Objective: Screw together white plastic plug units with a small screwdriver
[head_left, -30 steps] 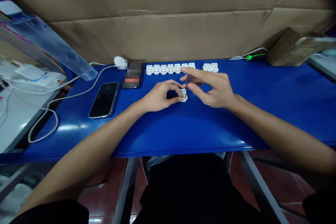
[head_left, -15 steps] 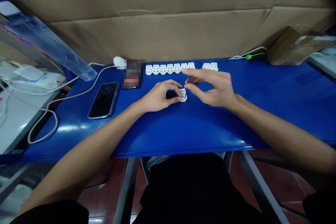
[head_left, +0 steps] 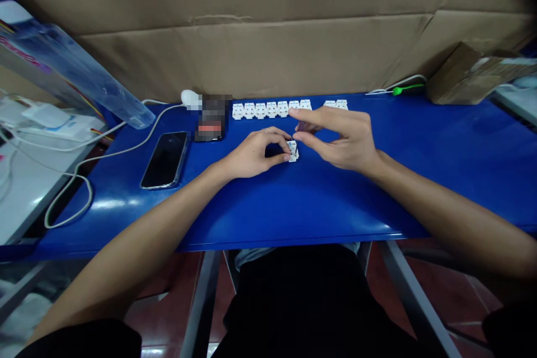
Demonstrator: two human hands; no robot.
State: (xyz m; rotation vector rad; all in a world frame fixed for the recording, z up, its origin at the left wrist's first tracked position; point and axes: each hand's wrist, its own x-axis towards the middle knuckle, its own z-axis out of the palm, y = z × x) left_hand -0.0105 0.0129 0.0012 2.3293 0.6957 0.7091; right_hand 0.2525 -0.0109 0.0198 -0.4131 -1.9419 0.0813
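On the blue table, my left hand (head_left: 260,153) pinches the left side of a small white block (head_left: 292,151) between thumb and fingertips. Just right of and above that block is my right hand (head_left: 338,137), its thumb and fingers closed around a small dark purplish piece (head_left: 306,127), mostly hidden by the fingers. Behind both hands stands a row of several similar white blocks (head_left: 260,111). A separate group of white blocks (head_left: 336,104) lies behind my right hand, partly covered by it.
A phone (head_left: 164,160) lies left on the blue table (head_left: 268,212), near a white cable (head_left: 121,152). A blurred dark object (head_left: 211,117) sits behind it. A clear plastic bottle (head_left: 84,75) leans at far left. A cardboard box (head_left: 457,75) stands back right, beside a green tie (head_left: 398,90).
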